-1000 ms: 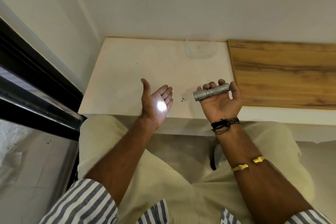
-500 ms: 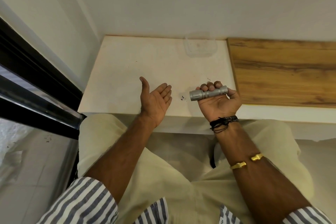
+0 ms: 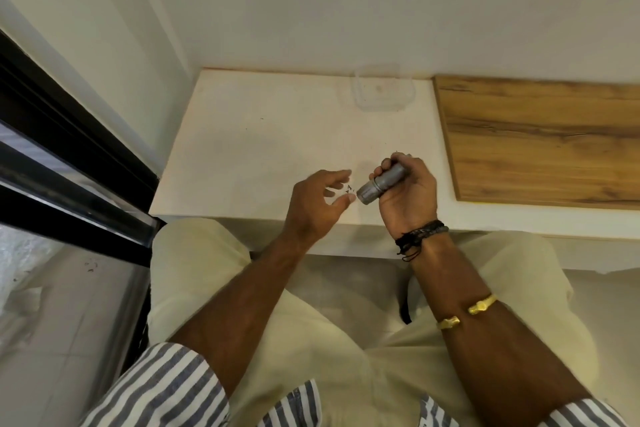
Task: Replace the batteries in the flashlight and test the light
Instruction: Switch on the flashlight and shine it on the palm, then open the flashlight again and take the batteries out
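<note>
A small silver flashlight [image 3: 380, 183] is gripped in my right hand [image 3: 410, 196], its wide head end pointing down and left over the front of the white counter [image 3: 263, 149]. No beam shows from it. My left hand [image 3: 320, 199] hovers just left of the flashlight head, fingers apart and curled, fingertips a short gap from the head and holding nothing. No loose batteries are in sight.
A clear plastic container [image 3: 382, 90] stands at the back of the counter against the wall. A wooden panel [image 3: 540, 139] covers the right part of the counter. A black window frame [image 3: 69, 163] runs along the left. A few dark specks [image 3: 349, 188] lie between my hands.
The light spot on my left palm went out. My left hand turned over and moved toward the flashlight head. My right hand closed around the flashlight and tilted its head down-left.
</note>
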Demonstrator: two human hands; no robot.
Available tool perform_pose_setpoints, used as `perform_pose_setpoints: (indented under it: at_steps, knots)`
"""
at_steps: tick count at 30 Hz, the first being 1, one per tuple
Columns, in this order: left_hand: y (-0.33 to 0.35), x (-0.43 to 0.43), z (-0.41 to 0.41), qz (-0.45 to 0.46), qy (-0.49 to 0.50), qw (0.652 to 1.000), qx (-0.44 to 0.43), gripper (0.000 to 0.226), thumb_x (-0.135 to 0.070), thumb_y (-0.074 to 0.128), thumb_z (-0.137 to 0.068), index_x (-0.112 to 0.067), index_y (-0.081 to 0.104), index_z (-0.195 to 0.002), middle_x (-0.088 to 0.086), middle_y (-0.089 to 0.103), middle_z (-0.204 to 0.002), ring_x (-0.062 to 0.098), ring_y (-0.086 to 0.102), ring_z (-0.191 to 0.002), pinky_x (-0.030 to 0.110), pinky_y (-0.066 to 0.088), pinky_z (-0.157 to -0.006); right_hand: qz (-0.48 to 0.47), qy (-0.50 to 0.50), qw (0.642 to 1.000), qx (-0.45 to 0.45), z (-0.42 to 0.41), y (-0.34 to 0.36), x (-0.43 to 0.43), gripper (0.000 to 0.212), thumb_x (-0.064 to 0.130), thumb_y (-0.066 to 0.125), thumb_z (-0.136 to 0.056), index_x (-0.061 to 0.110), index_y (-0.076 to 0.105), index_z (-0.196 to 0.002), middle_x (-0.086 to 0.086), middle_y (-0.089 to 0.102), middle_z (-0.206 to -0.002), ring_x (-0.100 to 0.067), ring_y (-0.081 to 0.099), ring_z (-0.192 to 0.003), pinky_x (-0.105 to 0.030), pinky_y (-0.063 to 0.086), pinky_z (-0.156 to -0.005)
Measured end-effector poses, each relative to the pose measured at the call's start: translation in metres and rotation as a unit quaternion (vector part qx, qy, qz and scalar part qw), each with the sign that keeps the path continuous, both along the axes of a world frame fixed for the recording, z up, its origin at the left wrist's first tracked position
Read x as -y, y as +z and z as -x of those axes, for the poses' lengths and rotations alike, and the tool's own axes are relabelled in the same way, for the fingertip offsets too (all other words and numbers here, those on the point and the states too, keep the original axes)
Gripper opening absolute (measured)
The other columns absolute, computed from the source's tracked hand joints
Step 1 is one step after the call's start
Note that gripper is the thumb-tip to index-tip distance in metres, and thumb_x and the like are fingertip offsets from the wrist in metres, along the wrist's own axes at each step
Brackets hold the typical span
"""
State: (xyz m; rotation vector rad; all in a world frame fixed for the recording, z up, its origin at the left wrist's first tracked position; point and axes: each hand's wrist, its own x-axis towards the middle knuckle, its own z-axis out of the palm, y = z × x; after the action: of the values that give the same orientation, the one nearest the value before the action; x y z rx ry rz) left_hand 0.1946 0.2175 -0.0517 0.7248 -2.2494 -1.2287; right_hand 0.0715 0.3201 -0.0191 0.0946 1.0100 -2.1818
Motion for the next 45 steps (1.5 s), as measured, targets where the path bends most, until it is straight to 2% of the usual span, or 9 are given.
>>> perform_pose_setpoints:
  at_steps: [7,10,15,20,24,28,34,38,45]
  knots:
    - [0.0,-0.001,-0.001,0.028,-0.014,0.999,0.005,0.049,-0.031,0.082,-0.08,-0.013,0.068,-0.123,0.002,0.073,-0.114,0.009,0.068,-0.094,0.021,0.057,-0.078,-0.195,0.055,0.94,-0.273,-0.019,-0.01,0.008,0.015,0.021,0.059,-0.102,0.013,0.069,-0.108,-0.008,0.072,-0.092,-0.012,0.071,-0.091,-0.053,0.052,-0.099]
    - [0.001,0.0,-0.002,0.016,-0.004,1.0,0.011,0.046,-0.03,0.083,-0.08,-0.012,0.069,-0.12,0.002,0.073,-0.111,0.011,0.067,-0.094,0.024,0.058,-0.078,-0.21,0.074,0.93,-0.292,-0.024,-0.01,0.013,0.016,0.023,0.06,-0.101,0.016,0.07,-0.112,-0.01,0.071,-0.117,-0.043,0.066,-0.102,-0.052,0.057,-0.089]
    - [0.001,0.004,-0.003,-0.007,0.02,1.0,-0.015,0.033,-0.023,0.079,-0.084,-0.009,0.072,-0.113,0.005,0.074,-0.104,0.017,0.069,-0.091,0.034,0.06,-0.079,-0.192,0.086,0.929,-0.304,-0.029,-0.008,0.02,0.021,0.018,0.063,-0.1,0.011,0.07,-0.119,0.003,0.073,-0.118,-0.002,0.068,-0.105,-0.016,0.055,-0.079]
    - [-0.003,0.014,-0.001,-0.034,0.045,0.998,-0.036,0.027,-0.024,0.078,-0.085,-0.014,0.073,-0.109,0.002,0.075,-0.1,0.012,0.071,-0.087,0.026,0.059,-0.08,-0.232,0.093,0.908,-0.338,-0.023,-0.009,0.026,0.034,0.01,0.073,-0.092,0.013,0.067,-0.125,0.002,0.073,-0.118,-0.012,0.069,-0.112,-0.035,0.058,-0.097]
    - [-0.006,0.028,0.005,-0.055,0.062,0.996,-0.044,0.03,-0.022,0.08,-0.083,-0.016,0.073,-0.112,-0.004,0.075,-0.101,0.002,0.07,-0.088,0.012,0.054,-0.077,-0.296,0.081,0.864,-0.399,-0.014,-0.009,0.036,0.037,0.01,0.079,-0.086,0.014,0.07,-0.121,0.001,0.077,-0.109,-0.012,0.072,-0.104,-0.042,0.059,-0.096]
    - [-0.004,0.053,0.017,-0.048,0.079,0.995,-0.039,0.031,-0.023,0.081,-0.082,-0.018,0.074,-0.112,-0.007,0.076,-0.101,-0.005,0.069,-0.088,0.006,0.05,-0.077,-0.312,0.073,0.828,-0.46,0.001,-0.008,0.059,0.036,0.015,0.08,-0.086,0.014,0.072,-0.121,0.001,0.077,-0.108,-0.008,0.072,-0.1,-0.029,0.059,-0.092]
    - [0.009,0.101,0.047,-0.013,0.099,0.994,-0.045,0.024,-0.018,0.077,-0.084,-0.017,0.077,-0.108,-0.004,0.078,-0.101,0.002,0.072,-0.088,0.017,0.057,-0.079,-0.303,0.058,0.819,-0.485,0.033,-0.005,0.109,0.031,0.014,0.08,-0.085,0.015,0.074,-0.115,0.008,0.076,-0.099,0.007,0.07,-0.09,-0.007,0.052,-0.078]
    - [0.011,0.137,0.072,0.008,0.107,0.993,-0.038,0.022,-0.012,0.07,-0.089,-0.014,0.077,-0.11,0.0,0.078,-0.103,0.005,0.072,-0.09,0.013,0.055,-0.08,-0.303,0.054,0.804,-0.509,0.059,-0.003,0.148,0.031,0.014,0.079,-0.085,0.013,0.073,-0.115,0.004,0.076,-0.102,0.0,0.069,-0.092,-0.003,0.049,-0.076]
    - [0.005,0.187,0.111,-0.121,0.123,0.984,-0.035,0.027,0.0,0.056,-0.095,-0.003,0.071,-0.117,0.011,0.075,-0.11,0.019,0.073,-0.097,0.037,0.06,-0.09,-0.306,0.049,0.792,-0.526,0.1,-0.011,0.206,0.028,0.008,0.078,-0.084,0.01,0.074,-0.111,0.0,0.075,-0.099,-0.009,0.07,-0.091,0.001,0.046,-0.071]
